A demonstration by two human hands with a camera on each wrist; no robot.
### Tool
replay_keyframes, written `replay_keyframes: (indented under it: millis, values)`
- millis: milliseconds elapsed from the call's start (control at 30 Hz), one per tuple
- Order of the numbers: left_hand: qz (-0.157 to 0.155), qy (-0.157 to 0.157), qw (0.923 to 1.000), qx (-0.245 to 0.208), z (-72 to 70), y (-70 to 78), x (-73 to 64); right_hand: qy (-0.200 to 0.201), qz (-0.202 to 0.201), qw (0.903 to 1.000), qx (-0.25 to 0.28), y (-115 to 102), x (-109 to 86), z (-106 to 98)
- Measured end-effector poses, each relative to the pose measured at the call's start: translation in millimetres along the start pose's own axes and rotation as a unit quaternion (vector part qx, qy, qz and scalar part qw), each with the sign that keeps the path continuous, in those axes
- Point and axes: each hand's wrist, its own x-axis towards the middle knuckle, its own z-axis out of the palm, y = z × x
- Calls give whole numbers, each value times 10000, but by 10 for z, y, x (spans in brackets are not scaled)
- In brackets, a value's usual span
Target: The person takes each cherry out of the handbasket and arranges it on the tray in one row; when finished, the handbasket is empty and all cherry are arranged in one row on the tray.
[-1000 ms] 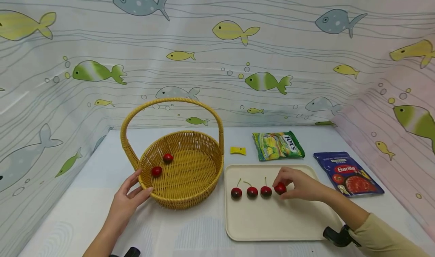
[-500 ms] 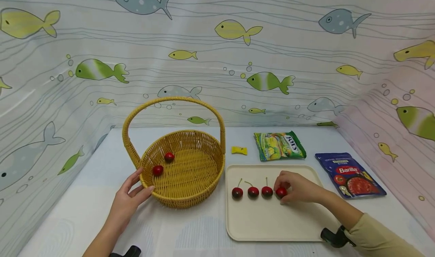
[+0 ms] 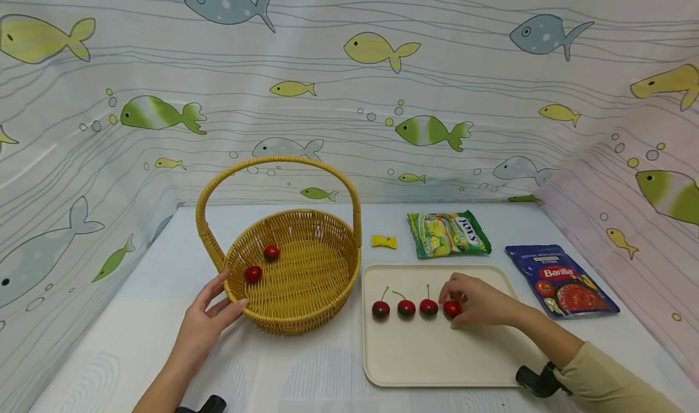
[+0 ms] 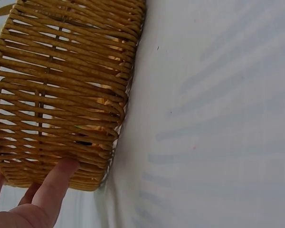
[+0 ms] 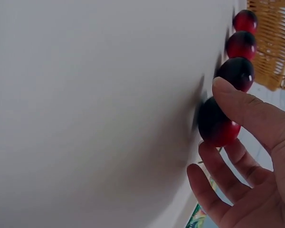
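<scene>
My right hand [image 3: 480,301] is over the beige tray [image 3: 415,358], with thumb and fingertips on either side of a dark red cherry [image 5: 218,123]. That cherry is at the right end of a row, beside three others with thin stems upright, among them a middle cherry [image 3: 406,308]. My left hand [image 3: 204,322] touches the outside of a yellow woven basket [image 3: 295,325], fingers and thumb spread along its left front side. The left wrist view shows the thumb [image 4: 59,183] against the wicker wall. Two cherries, one being the nearer cherry [image 3: 253,274], lie inside the basket.
Behind the tray lie a small yellow wrapped candy [image 3: 384,241] and a green Fox's candy bag [image 3: 449,235]. A blue Barilla pouch [image 3: 562,279] lies to the tray's right. The basket's tall arched handle [image 3: 278,158] rises above it. A fish-patterned curtain [image 3: 338,116] encloses the table.
The right hand has lowered slightly with its cherry, which now sits level with the row on the tray. The left hand stays at the basket.
</scene>
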Motion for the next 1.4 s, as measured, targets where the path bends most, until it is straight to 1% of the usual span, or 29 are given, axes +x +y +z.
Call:
replay_keyframes:
  millis: [167,333,533,700,833,1100,1400]
  values:
    - [6,6,10000,-3,-1,2,-2,131,-116,9997,-170,-25,-15,-58]
    - [-4,4,10000,-6,3,10,-12,204,-112,9996,-188,-93,-39,-143]
    - [-24,17,10000,-48,5,18,-18,198,-144,9996,-133,-241,-41,-230]
    - [-47,15,10000,-54,9,16,-15,382,-405,9979,-339,-397,-17,-274]
    - [-47,11,10000,-68,11,18,-15,376,-569,9968,-425,-527,33,-304]
    - [-12,-10,10000,-42,16,14,-8,300,-1031,9937,-308,-730,183,-341]
    - [-132,-4,9999,-95,10,-3,6,136,-1178,9928,-142,-927,389,-352]
